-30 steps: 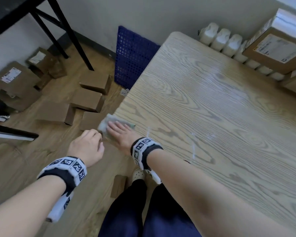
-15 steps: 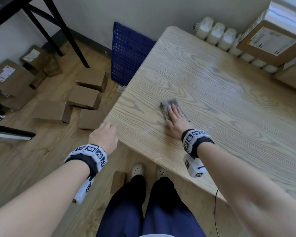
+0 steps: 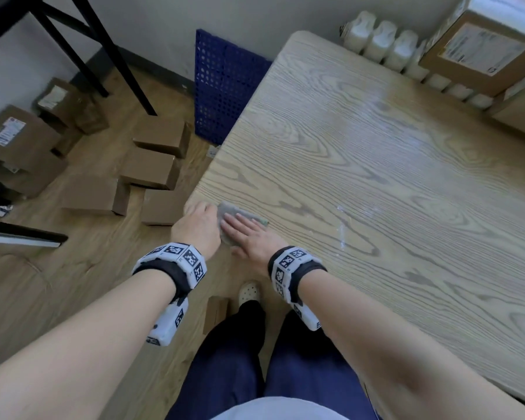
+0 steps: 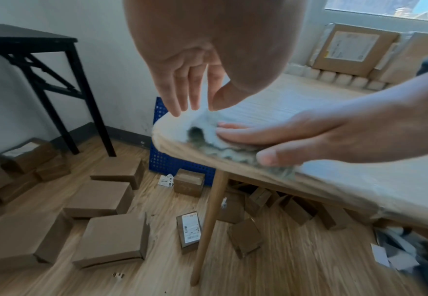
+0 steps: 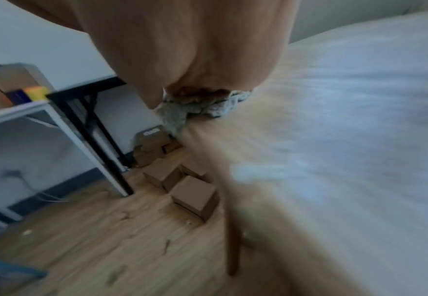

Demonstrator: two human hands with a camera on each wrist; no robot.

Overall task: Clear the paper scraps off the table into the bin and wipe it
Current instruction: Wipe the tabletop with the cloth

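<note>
cloth (image 3: 235,214) at table (image 3: 376,165) corner edge | right hand (image 3: 255,237) flat on it | left hand (image 3: 198,227) beside, fingers loose, empty

— Cloth? 
— One grey cloth (image 3: 228,214), crumpled, lying flat at the near left corner of the table (image 3: 376,177), its edge overhanging slightly.
— Table surface? 
— Light wood grain, a whitish smear right of the cloth.
— Scraps? 
— White paper scraps (image 4: 395,258) piled low under the table's right side, beside something blue.
</note>
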